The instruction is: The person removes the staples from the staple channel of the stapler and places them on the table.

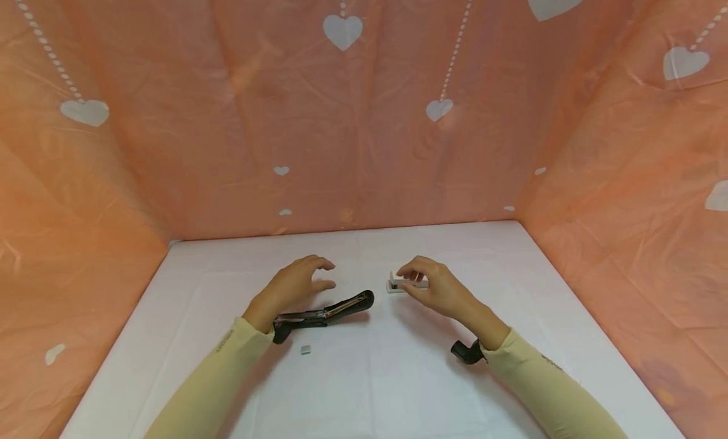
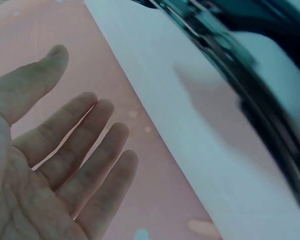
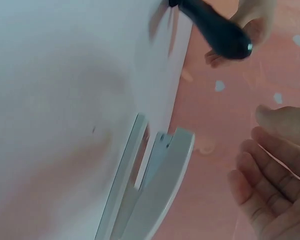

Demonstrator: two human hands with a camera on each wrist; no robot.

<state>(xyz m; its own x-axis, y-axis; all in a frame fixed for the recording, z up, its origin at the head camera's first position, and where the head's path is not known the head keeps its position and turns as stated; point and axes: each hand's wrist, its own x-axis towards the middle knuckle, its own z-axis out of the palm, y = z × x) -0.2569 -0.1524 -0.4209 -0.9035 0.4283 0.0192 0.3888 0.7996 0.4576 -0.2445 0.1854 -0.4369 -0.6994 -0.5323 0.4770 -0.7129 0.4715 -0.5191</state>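
In the head view, my left hand [image 1: 292, 282] hovers above the table, thumb and fingers spread and nothing in its grasp. Just in front of its wrist is a long black stapler [image 1: 348, 307], swung open; its metal channel [image 2: 210, 45] crosses the left wrist view, apart from the fingers. My right hand [image 1: 436, 290] is bent loosely over a white stapler [image 1: 394, 283], partly covering it from above. Seen from the right wrist, the fingers [image 3: 262, 185] stand apart from the white stapler's top arm [image 3: 165, 192], whose jaws gape.
A small grey block of staples [image 1: 306, 349] lies on the white table cover [image 1: 364, 388], nearer me than the black stapler. A black wrist mount [image 1: 467, 352] sits under the right wrist. An orange curtain with pale hearts [image 1: 364, 142] closes the back and sides.
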